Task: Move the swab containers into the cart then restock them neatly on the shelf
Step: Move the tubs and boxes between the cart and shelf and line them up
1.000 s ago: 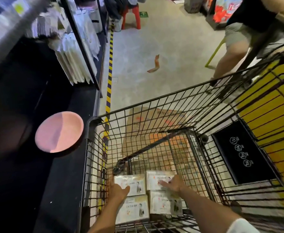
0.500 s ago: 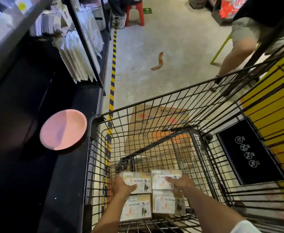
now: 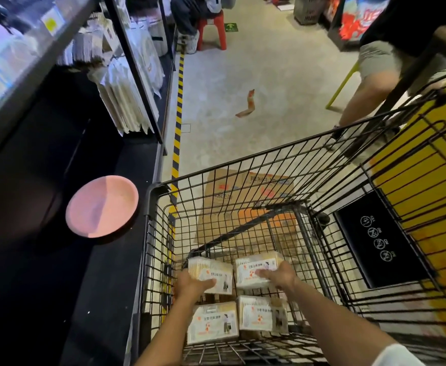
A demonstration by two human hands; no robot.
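Observation:
Several clear swab containers with white labels lie in the black wire cart (image 3: 153, 196). My left hand (image 3: 190, 285) grips the far left container (image 3: 214, 273), which is tilted and raised off the cart floor. My right hand (image 3: 280, 277) grips the far right container (image 3: 253, 268), also lifted. Two more containers stay flat below them, a near left one (image 3: 212, 323) and a near right one (image 3: 262, 314). A dark shelf (image 3: 102, 299) runs along the cart's left side.
A pink round plate (image 3: 101, 207) lies on the dark shelf. White packets (image 3: 126, 101) hang on the shelving further back. A flattened cardboard box (image 3: 245, 188) lies on the floor under the cart. A person's leg (image 3: 359, 88) and a red stool (image 3: 212, 30) stand in the aisle.
Both hands have closed round the two far containers and lifted them off the cart floor; the left one now tilts. The view has moved slightly closer.

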